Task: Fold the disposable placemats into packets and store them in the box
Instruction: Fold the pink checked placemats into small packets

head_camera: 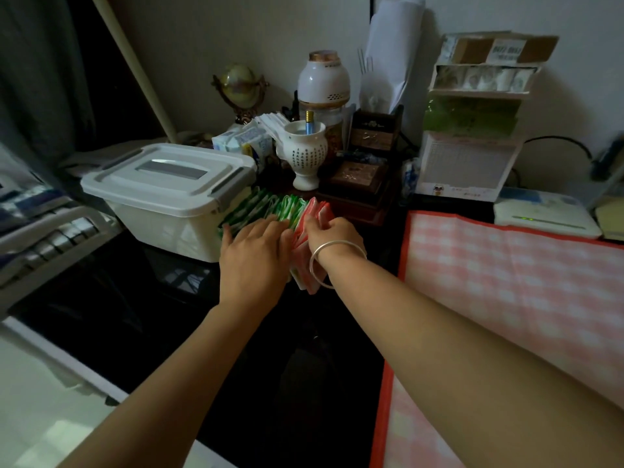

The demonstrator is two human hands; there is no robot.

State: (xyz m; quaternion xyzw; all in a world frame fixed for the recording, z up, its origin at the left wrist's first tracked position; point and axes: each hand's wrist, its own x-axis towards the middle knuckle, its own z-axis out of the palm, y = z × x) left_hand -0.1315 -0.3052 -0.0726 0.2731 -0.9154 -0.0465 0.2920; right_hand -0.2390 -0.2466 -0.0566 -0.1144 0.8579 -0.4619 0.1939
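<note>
A row of folded placemat packets stands on edge on the dark table, green ones (pixel 266 207) on the left and red ones (pixel 312 214) on the right. My left hand (pixel 253 255) lies flat with straight fingers against the green packets. My right hand (pixel 332 233), with a silver bangle on the wrist, curls its fingers round the red packets at the row's right end. The white plastic storage box (pixel 162 211) with a shut lid and grey latches sits just left of the row. A large unfolded pink checked placemat (pixel 506 288) with a red border lies on the right.
Clutter crowds the back of the table: a white perforated vase (pixel 305 153), a white jar (pixel 323 81), a small globe (pixel 240 86), dark wooden boxes (pixel 361 177), stacked cartons (pixel 472 123) and a white router (pixel 547 214). A white rack (pixel 50 238) stands at the left.
</note>
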